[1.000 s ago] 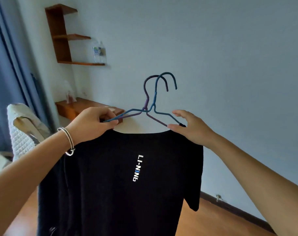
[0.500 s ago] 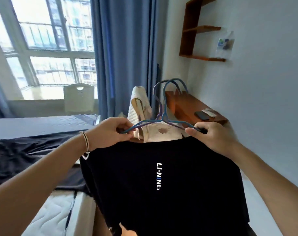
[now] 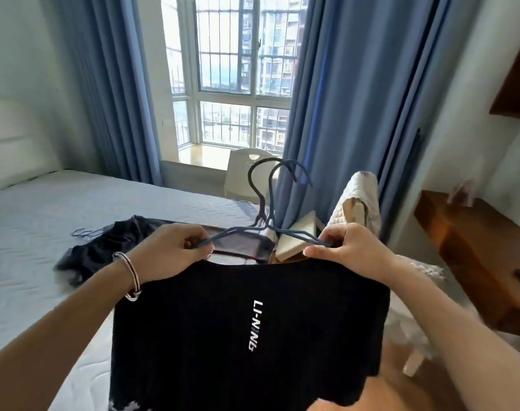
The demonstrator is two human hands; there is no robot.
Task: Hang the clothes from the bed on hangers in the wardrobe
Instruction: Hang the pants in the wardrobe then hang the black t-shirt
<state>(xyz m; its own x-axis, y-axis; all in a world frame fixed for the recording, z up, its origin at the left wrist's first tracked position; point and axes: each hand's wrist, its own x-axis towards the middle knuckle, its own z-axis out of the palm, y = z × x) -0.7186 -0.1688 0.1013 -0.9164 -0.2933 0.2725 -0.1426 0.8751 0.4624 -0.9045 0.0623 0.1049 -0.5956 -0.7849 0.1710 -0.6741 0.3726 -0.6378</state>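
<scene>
Text: "LI-NING" stood on the shirt (image 3: 252, 336).
Lettering: white capitals, with one stroke of the second N in blue.
Direction: the word ran top to bottom, tilted slightly, its letters turned sideways.
Place: on the chest, below and between the left hand (image 3: 175, 250) and the right hand (image 3: 350, 247), a little nearer the right one.
Ground: black cloth, hanging from both hands.
Legibility: every letter was sharp enough to read.
Other text: none could be read anywhere else in view.
</scene>
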